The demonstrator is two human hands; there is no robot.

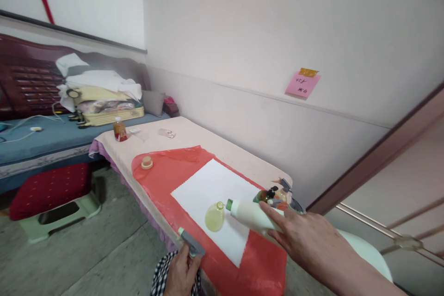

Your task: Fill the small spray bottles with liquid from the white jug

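My right hand [294,231] is wrapped round a pale green bottle [248,215] with a darker green top, held almost level. Its top points left, close to the mouth of a small rounded bottle [214,218] that is see-through and yellowish; I cannot tell whether they touch or whether anything flows. That rounded bottle is on a white sheet [211,182] with a jagged edge. Lower left, my left hand [182,270] grips a grey spray head [191,242] with a pale green end, over the edge of the red plastic sheet [157,180].
A spray bottle [282,190] and a dark pump bottle [267,193] stand beyond my right hand. A beige round lid-like piece [147,163] lies on the red plastic. Further off is a bottle of reddish liquid [120,130]. A red-topped stool [52,189] stands left; the wall [243,115] borders the table.
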